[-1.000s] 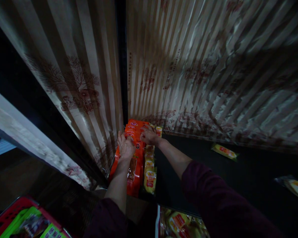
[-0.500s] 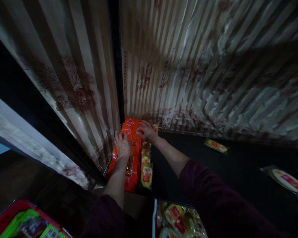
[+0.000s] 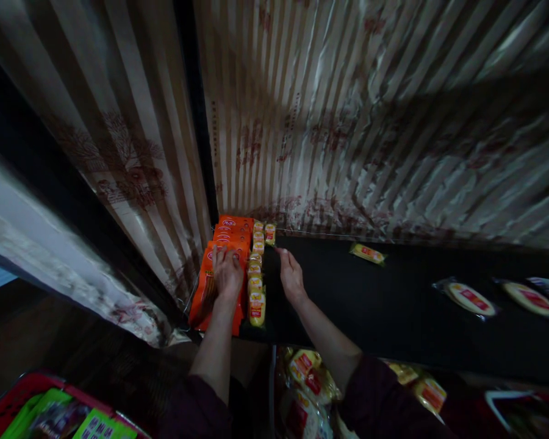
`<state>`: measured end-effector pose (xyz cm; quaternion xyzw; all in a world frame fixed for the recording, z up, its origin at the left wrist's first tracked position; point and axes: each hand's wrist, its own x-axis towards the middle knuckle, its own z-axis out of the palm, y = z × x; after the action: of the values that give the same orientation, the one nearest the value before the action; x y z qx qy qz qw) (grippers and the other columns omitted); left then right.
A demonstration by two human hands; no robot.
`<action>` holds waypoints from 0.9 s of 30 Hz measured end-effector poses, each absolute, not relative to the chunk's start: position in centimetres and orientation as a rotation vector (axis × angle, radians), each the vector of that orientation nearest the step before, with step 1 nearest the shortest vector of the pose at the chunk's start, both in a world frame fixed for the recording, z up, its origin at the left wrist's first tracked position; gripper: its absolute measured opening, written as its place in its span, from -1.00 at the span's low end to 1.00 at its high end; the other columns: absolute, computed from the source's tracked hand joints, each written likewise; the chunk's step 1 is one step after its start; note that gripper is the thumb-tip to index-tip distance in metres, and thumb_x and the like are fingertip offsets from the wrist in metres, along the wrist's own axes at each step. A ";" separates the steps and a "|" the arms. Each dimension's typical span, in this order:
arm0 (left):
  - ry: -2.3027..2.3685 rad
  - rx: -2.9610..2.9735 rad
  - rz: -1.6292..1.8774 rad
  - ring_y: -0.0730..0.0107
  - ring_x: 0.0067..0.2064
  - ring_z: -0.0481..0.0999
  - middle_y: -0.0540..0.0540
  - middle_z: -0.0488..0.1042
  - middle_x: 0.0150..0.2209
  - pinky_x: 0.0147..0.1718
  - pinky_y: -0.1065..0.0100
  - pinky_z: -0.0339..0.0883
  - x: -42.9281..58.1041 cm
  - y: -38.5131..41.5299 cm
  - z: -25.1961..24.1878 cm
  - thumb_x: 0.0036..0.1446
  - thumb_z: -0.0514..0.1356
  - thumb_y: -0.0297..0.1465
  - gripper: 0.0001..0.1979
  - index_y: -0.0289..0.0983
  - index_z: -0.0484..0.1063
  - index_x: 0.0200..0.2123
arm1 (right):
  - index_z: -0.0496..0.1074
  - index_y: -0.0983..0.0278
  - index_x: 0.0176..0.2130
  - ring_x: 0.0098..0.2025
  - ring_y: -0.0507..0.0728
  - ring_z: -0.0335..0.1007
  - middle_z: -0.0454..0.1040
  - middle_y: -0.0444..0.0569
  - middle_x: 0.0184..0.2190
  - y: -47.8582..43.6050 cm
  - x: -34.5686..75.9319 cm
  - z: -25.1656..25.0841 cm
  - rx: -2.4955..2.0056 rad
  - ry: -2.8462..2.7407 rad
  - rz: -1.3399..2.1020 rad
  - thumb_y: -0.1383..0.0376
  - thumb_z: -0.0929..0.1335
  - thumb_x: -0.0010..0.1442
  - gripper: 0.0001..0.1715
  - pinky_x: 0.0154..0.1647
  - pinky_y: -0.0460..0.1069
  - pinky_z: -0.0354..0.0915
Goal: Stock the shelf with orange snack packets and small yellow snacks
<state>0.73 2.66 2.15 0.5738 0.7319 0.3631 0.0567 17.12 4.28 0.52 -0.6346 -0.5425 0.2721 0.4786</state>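
Observation:
My left hand [image 3: 229, 271] lies on the front of the overlapping orange snack packets [image 3: 200, 305], its fingers spread over the top one. These packets form a row in the shelf's left corner. Along their right side runs a line of small yellow wrapped snacks [image 3: 257, 308]. My right hand [image 3: 293, 275] is over the black shelf, to the right of that line, fingers stretched out and seemingly nothing in them. Its fingertips are close to a single small yellow packet [image 3: 269, 234] at the back; whether they touch it I cannot tell.
On the black shelf [image 3: 338, 305] lie a yellow packet [image 3: 368, 253] and oval wrapped snacks [image 3: 472, 299] farther right. Below the shelf edge is a box of wrapped snacks [image 3: 302, 390]. A red basket [image 3: 25, 390] with green packets stands lower left. Striped sheeting [image 3: 329, 152] lines the back.
My right hand has moved off the orange packets, right and toward me. A small yellow packet now shows beside the line at the back. My left hand stays on the orange packets.

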 end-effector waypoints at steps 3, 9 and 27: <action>2.130 1.752 1.211 0.25 0.23 0.19 -0.16 0.44 0.04 0.23 0.21 0.07 2.4 0.6 3.3 0.15 -0.04 -0.52 -0.66 -0.28 0.48 -0.14 | 0.43 0.26 -0.07 0.06 0.20 0.35 0.47 0.09 -0.01 1.6 17.4 -0.4 -1.504 -1.281 0.690 -0.04 0.06 0.25 -0.37 0.17 0.13 0.18; 1.797 1.804 1.274 0.33 0.04 0.41 -0.14 0.50 -0.07 0.10 0.26 0.24 8.0 -4.9 4.3 0.11 -0.05 -0.58 -0.65 -0.27 0.46 -0.15 | 0.42 0.29 -0.08 0.00 0.15 0.39 0.49 0.08 -0.06 -3.8 18.0 0.4 -1.496 -1.314 0.663 0.02 0.08 0.26 -0.44 0.09 0.02 0.24; 1.659 1.739 0.748 0.27 0.01 0.42 -0.21 0.48 -0.08 0.03 0.26 0.27 13.5 -18.3 -3.8 0.16 0.01 -0.50 -0.73 -0.28 0.46 -0.15 | 0.48 0.28 -0.24 -0.19 0.16 0.44 0.55 0.07 -0.27 -17.7 21.9 -6.0 -1.594 -1.139 0.568 -0.01 0.13 0.22 -0.46 -0.07 0.07 0.31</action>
<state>13.47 -18.30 -3.84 0.6574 0.6272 0.2828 0.3073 21.90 -17.69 -5.98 -0.6659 -0.4756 0.2374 0.5235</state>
